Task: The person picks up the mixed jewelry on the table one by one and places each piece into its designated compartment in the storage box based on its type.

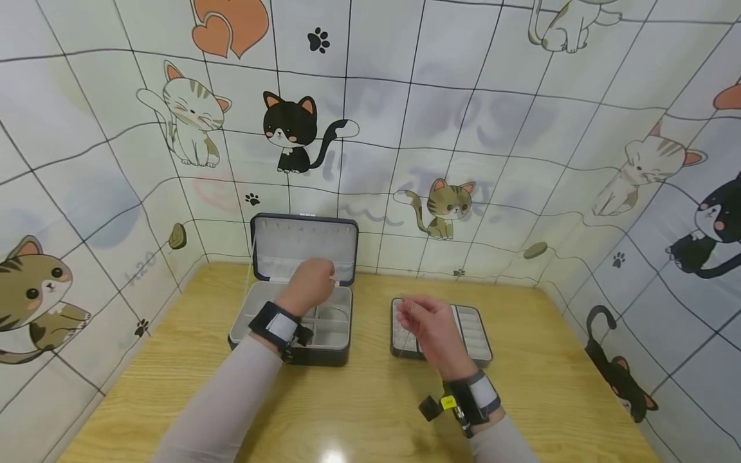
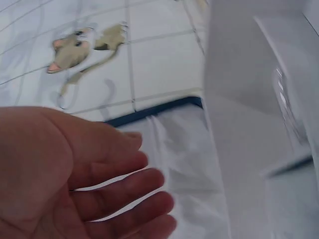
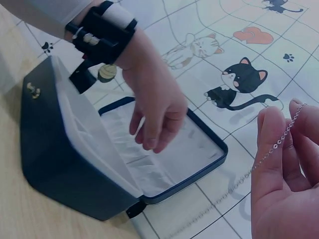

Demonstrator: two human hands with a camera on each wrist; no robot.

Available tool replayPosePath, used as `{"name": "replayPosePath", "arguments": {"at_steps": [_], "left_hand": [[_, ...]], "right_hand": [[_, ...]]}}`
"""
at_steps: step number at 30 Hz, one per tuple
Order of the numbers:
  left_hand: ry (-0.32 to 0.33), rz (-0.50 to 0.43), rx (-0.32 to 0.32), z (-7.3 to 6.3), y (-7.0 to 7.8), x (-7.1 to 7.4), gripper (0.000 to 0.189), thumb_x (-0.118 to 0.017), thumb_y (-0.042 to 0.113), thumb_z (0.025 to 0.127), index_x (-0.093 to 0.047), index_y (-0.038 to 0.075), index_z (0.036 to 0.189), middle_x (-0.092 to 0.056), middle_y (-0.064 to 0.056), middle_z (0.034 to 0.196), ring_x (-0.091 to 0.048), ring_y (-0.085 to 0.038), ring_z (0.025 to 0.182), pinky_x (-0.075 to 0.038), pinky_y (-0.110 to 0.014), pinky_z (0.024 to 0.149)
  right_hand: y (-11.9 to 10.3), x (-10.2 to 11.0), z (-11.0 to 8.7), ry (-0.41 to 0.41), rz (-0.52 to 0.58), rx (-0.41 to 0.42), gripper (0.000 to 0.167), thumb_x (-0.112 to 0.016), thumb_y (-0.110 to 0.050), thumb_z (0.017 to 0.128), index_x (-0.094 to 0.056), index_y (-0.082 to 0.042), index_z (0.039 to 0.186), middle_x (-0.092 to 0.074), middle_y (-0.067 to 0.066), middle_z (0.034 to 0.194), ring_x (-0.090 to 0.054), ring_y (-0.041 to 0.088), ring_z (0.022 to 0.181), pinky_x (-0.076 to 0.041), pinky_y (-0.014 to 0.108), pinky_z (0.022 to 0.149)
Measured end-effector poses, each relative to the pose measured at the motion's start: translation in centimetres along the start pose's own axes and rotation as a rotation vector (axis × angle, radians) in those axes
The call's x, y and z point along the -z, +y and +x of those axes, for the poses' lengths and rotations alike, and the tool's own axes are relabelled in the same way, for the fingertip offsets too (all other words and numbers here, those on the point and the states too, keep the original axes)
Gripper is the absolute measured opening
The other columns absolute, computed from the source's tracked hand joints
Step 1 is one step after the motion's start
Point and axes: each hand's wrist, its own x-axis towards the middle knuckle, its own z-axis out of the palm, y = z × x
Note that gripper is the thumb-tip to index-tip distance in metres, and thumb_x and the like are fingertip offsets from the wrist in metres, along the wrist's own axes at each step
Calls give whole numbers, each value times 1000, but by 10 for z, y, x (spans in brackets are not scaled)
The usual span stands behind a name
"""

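Half done at a guess, with box (image 1: 324, 357) open at eleven o'clock and tray (image 1: 477, 337) laid out at one, but with fine chain (image 3: 275, 146) not yet set down, pinched in right hand (image 1: 431, 325) near tray, and with left hand (image 1: 308, 286) empty, loosely bent, over box.
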Motion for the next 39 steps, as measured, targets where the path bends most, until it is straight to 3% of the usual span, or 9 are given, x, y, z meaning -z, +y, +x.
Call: {"name": "replayPosePath", "arguments": {"at_steps": [6,11,15,22,30,39], "left_hand": [[111,71,-2,-2,-17,-7,14,-62,-1,96,-72,-5,105,-73,-19,96,-69,-34,89,-59,-46,83],[162,166,-13,-1,-25,-11,20,-63,-1,96,-70,-9,113,-70,-26,110,-67,-38,93,-60,-48,81],[99,208,-7,3,-28,-9,24,-63,2,98,-68,-9,119,-68,-27,116,-67,-38,96,-62,-48,79],[-42,244,6,9,-31,1,27,-61,4,100,-67,-8,124,-69,-24,117,-68,-36,102,-61,-47,89],[-75,284,-31,19,-32,3,21,-63,5,98,-72,-5,114,-73,-18,108,-68,-31,98,-61,-44,87],[-161,274,-31,13,-29,6,21,-63,5,100,-72,-3,117,-73,-17,114,-68,-30,103,-58,-43,97]], "right_hand": [[-3,-9,7,33,-8,27,28,-60,0,105,-80,-18,96,-78,-2,91,-73,7,82,-61,19,76],[-9,-16,14,64,-29,45,25,-61,-1,104,-80,-16,97,-76,0,91,-72,9,81,-61,20,75],[-14,-23,23,83,-25,69,22,-63,0,103,-79,-14,98,-76,1,91,-73,10,81,-61,20,76],[-20,-31,36,72,-37,99,26,-61,2,104,-79,-15,97,-77,0,91,-72,9,80,-61,20,75],[-28,-40,53,68,-35,115,29,-62,5,102,-80,-18,101,-78,0,94,-75,9,83,-62,22,80],[-28,-52,68,52,-33,96,25,-66,4,100,-80,-17,102,-78,2,96,-76,11,86,-62,24,85]]}}
